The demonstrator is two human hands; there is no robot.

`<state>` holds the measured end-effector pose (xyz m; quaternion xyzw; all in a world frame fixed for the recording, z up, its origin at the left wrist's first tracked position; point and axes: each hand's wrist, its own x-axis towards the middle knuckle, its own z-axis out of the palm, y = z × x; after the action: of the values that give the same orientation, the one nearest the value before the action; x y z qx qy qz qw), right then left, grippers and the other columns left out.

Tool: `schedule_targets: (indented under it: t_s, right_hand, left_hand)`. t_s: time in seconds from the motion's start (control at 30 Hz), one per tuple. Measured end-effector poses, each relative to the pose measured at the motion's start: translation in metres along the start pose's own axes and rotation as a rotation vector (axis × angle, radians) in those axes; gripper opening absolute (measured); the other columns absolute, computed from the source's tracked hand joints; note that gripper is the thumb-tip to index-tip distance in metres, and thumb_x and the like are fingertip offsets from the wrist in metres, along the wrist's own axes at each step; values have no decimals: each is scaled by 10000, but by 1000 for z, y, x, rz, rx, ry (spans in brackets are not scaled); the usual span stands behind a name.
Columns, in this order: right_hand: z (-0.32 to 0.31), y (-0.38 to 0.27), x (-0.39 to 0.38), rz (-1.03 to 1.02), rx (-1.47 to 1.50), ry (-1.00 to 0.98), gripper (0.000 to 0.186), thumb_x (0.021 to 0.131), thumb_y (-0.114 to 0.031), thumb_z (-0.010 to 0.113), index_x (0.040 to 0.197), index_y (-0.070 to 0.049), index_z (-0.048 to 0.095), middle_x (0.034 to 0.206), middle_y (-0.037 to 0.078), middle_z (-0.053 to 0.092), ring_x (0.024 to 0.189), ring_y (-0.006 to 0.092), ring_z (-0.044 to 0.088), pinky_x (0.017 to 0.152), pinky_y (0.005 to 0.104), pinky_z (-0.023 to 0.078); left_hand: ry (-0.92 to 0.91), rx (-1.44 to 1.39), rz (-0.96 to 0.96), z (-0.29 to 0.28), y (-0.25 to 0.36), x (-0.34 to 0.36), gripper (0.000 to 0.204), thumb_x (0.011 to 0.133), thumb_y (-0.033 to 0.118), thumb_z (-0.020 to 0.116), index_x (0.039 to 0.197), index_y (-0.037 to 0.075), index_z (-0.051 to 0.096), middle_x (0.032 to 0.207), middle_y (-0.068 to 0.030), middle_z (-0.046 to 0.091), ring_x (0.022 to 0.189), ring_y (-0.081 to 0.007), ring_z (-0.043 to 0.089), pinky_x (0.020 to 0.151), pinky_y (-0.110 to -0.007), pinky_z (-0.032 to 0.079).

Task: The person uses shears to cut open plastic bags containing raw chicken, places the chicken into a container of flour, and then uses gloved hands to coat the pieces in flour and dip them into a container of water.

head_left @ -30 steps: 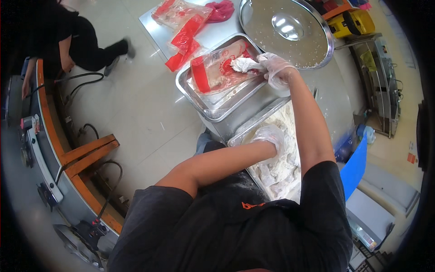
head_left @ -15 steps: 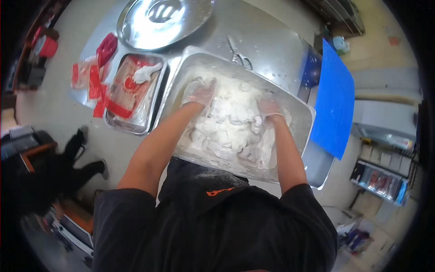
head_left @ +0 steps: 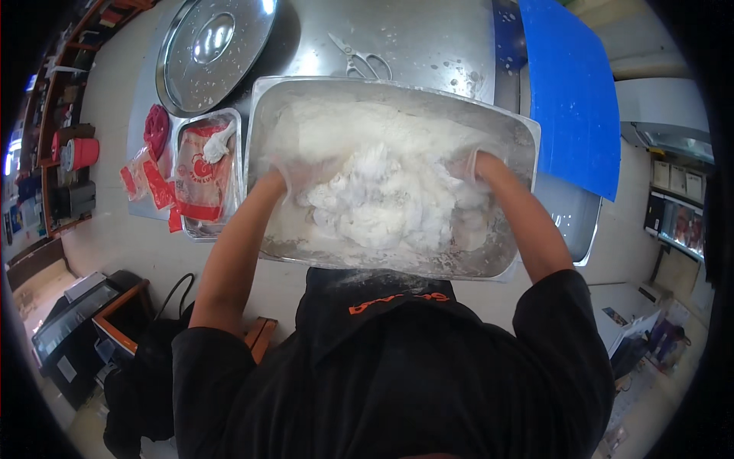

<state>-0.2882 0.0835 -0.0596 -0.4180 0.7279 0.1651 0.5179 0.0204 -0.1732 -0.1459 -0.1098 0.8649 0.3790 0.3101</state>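
A deep rectangular metal pan (head_left: 394,86) holds white flour (head_left: 336,115) and a heap of flour-coated lumps (head_left: 375,199), whose kind the coating hides. My left hand (head_left: 297,182), in a loose clear plastic glove, reaches into the flour at the heap's left side. Opposite it, my right hand (head_left: 463,165), gloved the same way, is against the heap's right side. Flour, the filmy gloves and blur hide the fingers of both hands, so I cannot tell how they are bent.
Scissors (head_left: 359,61) lie on the steel table (head_left: 321,30) beyond the pan. A round metal lid (head_left: 210,76) is at the far left, above a small tray (head_left: 238,130) with a red-and-clear plastic bag (head_left: 200,183). A blue board (head_left: 569,92) stands at the right.
My hands have moved farther apart, toward the pan's left and right sides. The coated lumps are now gathered into a higher heap. The whole view has turned and shifted.
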Motion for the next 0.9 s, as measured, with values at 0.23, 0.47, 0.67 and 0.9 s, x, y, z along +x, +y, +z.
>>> schedule_targets:
  t_s: [0.23, 0.47, 0.67, 0.9]
  right_hand:
    - [117, -13, 52, -566, 1227, -36, 540, 905, -350, 540, 1341, -38, 478, 1269, 103, 586, 1119, 264, 569, 1034, 371, 391]
    - [67, -76, -10, -728, 1147, 201, 543, 871, -286, 604, 1335, -37, 471, 1263, 118, 581, 1161, 269, 542, 1061, 364, 367]
    - [51, -60, -73, -699, 586, 633, 463, 892, -214, 578, 1311, -39, 490, 1224, 136, 588, 1133, 234, 556, 1029, 343, 398]
    - [11, -47, 2, -182, 1693, 482, 503, 981, -381, 435, 1375, -69, 451, 1337, 119, 532, 1247, 244, 478, 1039, 339, 372]
  left_hand:
    - [-139, -1369, -470, 7, 128, -17, 443, 996, 167, 372, 1438, 188, 371, 1506, -54, 340, 1347, -171, 372, 1119, -365, 324]
    - [210, -1, 310, -5, 106, -26, 612, 850, 300, 611, 1395, 87, 432, 1289, -128, 567, 1235, -228, 488, 1068, -384, 371]
    - [535, -259, -61, -56, 163, -63, 549, 890, 354, 571, 1300, -1, 487, 1100, -118, 661, 1130, -217, 588, 978, -331, 449]
    - [549, -1294, -143, -15, 65, 52, 442, 980, 317, 431, 1350, 82, 484, 1330, -73, 518, 1196, -192, 503, 1007, -366, 423]
